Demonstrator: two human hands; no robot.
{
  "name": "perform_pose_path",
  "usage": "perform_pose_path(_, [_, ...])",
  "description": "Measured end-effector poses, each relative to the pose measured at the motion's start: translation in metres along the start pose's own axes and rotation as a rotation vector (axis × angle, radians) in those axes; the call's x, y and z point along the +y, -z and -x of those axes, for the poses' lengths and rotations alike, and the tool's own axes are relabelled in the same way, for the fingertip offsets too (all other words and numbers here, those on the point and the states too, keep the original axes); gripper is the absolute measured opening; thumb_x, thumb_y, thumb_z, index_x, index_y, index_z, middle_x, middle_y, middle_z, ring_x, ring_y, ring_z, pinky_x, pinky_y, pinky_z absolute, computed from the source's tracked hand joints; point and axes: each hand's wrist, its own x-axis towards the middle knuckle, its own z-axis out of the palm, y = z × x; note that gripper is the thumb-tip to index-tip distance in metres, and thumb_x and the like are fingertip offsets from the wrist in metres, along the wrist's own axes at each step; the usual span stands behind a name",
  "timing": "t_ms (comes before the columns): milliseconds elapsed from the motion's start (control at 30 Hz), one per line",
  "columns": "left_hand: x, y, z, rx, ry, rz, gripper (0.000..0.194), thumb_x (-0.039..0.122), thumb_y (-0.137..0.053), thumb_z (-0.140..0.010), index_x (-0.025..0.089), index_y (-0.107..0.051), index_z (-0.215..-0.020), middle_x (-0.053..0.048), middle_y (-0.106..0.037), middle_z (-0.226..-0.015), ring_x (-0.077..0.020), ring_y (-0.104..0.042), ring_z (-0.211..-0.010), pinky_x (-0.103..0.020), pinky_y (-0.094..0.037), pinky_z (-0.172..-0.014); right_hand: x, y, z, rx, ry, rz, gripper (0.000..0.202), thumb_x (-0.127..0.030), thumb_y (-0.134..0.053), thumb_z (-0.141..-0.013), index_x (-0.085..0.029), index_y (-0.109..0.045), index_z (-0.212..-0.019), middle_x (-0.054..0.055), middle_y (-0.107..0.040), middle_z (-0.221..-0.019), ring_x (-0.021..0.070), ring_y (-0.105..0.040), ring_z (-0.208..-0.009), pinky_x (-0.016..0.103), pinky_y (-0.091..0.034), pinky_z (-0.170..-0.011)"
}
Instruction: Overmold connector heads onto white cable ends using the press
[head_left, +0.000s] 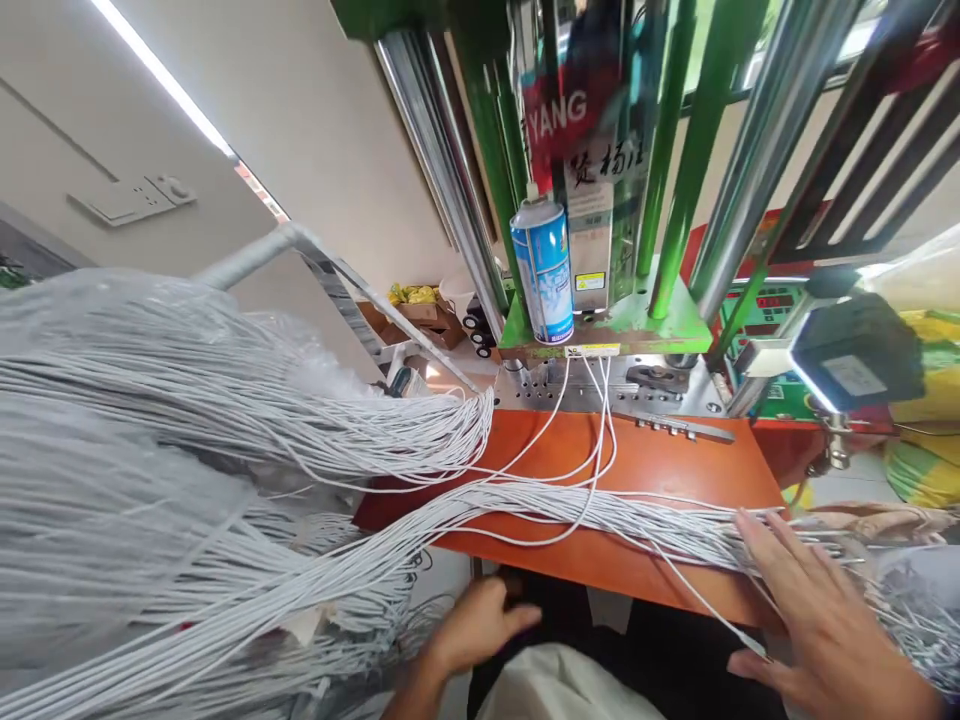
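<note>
My right hand (825,610) lies over the right end of a bundle of thin white cables (555,500), its fingers stretched out and touching them. One loose cable's end (754,645) sits between its thumb and forefinger, apparently unpinched. Below the table's front edge is my left hand (476,625), thumb held away from loosely curled fingers that are partly hidden. Nothing shows in it. The bundle crosses an orange-brown table (690,470). A few single cables loop up to a small labelled strip (592,351) on the green press (637,325).
A blue spray can (544,275) stands on the press's green plate. To the left hang thick cable bundles (300,410), partly wrapped in plastic. A metal bar (675,428) lies at the table's back. At right is a lamp (817,360); more cables (922,610) lie below it.
</note>
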Motion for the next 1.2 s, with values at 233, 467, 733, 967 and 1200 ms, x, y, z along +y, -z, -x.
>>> perform_pose_path(233, [0.183,0.017,-0.028,-0.418,-0.743,-0.102,0.038,0.044,-0.046,-0.105,0.021,-0.071,-0.124,-0.009,-0.074,-0.122,-0.0239,-0.068,-0.114,-0.036,-0.051,-0.103,0.004,0.057,-0.106,-0.587,0.028,-0.780,0.117,-0.074,-0.079,-0.069,-0.024,-0.030,-0.164,0.015,-0.045,-0.161,0.0344,-0.048,-0.144,0.045,-0.047,-0.112])
perform_pose_path(467, [0.214,-0.031,-0.166,0.066,-1.142,-1.078,0.027,0.025,-0.047,-0.104,0.014,-0.071,-0.106,-0.012,-0.071,-0.110,-0.0247,-0.065,-0.110,-0.042,-0.048,-0.098,-0.051,-0.008,-0.167,-0.334,-0.088,-0.342,0.047,-0.056,-0.080,-0.072,-0.020,-0.070,-0.100,0.013,-0.072,-0.102,0.0353,-0.068,-0.097,0.046,-0.056,-0.082])
perform_pose_path(733, [0.141,0.094,-0.149,0.385,-0.712,-1.228,0.017,0.019,-0.055,-0.100,0.015,-0.071,-0.095,-0.014,-0.071,-0.108,-0.0300,-0.054,-0.133,-0.056,-0.031,-0.116,-0.081,-0.023,-0.182,-0.556,0.156,-0.604,0.018,-0.034,-0.052,-0.098,-0.026,-0.065,-0.088,0.004,-0.073,-0.087,0.0235,-0.068,-0.076,0.033,-0.047,-0.069])
perform_pose_path(967, [0.152,0.067,-0.121,0.319,-0.617,-0.999,0.013,0.027,-0.059,-0.101,0.020,-0.069,-0.107,-0.007,-0.074,-0.111,-0.0255,-0.058,-0.126,-0.053,-0.021,-0.125,-0.067,-0.019,-0.183,-0.498,-0.010,-0.709,0.037,-0.043,-0.033,-0.105,-0.026,-0.051,-0.077,0.003,-0.065,-0.067,0.0205,-0.055,-0.057,0.033,-0.038,-0.060])
perform_pose_path(1200, [0.163,0.016,-0.062,0.086,-0.740,-0.831,0.018,0.038,-0.063,-0.100,0.020,-0.064,-0.096,-0.003,-0.072,-0.092,-0.0209,-0.065,-0.093,-0.033,-0.049,-0.091,-0.077,-0.007,-0.177,-0.267,0.040,-0.487,0.029,-0.035,-0.031,-0.103,-0.026,-0.051,-0.083,0.007,-0.066,-0.081,0.0272,-0.062,-0.076,0.038,-0.042,-0.070])
